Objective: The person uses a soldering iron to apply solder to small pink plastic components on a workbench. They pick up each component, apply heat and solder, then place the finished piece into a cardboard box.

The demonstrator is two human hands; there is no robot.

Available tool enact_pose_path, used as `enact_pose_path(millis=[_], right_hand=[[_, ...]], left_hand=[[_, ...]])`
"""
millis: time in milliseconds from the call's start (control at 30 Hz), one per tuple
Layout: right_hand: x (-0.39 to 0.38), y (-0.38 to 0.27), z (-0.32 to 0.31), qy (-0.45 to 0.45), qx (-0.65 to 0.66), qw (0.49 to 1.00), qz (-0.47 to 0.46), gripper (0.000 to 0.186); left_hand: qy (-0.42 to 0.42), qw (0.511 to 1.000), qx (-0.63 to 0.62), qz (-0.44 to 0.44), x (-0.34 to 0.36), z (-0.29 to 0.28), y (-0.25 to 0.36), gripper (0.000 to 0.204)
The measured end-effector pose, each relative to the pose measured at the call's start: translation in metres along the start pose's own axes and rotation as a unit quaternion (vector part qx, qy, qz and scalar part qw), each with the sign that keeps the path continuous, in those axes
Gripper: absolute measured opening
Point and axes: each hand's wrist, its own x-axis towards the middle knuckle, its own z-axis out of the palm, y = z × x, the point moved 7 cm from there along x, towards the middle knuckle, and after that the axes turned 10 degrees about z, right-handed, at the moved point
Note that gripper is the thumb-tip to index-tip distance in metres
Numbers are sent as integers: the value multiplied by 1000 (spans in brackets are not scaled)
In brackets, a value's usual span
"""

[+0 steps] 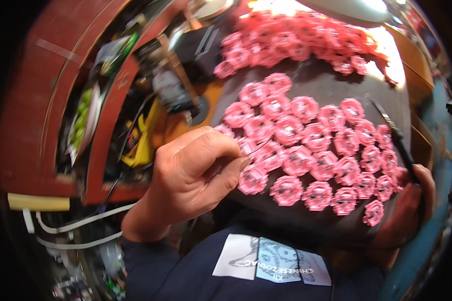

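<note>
My left hand (193, 180) is closed in a pinch on a thin wire (261, 146) over the left part of many pink, flower-shaped pieces (296, 160), which lie in loose rows on a dark board (326, 80). Small dark and shiny bits show at the centres of the pieces. My right hand (417, 195), at the board's right edge, holds a long black pen-like tool (397, 133) with a thin metal tip pointing up and away.
A heap of pink pieces (291, 37) sits at the back under a pale lamp (349, 10). At left, a red wooden cabinet (45, 100) holds tools, yellow items (138, 143) and green round things (80, 120). A blue edge (429, 241) runs along the right.
</note>
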Motion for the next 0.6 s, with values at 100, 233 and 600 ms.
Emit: enact_pose_path(millis=[100, 233, 600], right_hand=[[-13, 20, -30, 60, 11, 998, 17, 45], [-29, 11, -54, -11, 18, 1000, -11, 45], [-105, 21, -92, 64, 80, 994, 26, 42]], left_hand=[[64, 995, 6, -75, -62, -30, 0, 12], [111, 978, -31, -176, -158, -53, -20, 7], [344, 862, -153, -340, -302, 30, -137, 8]])
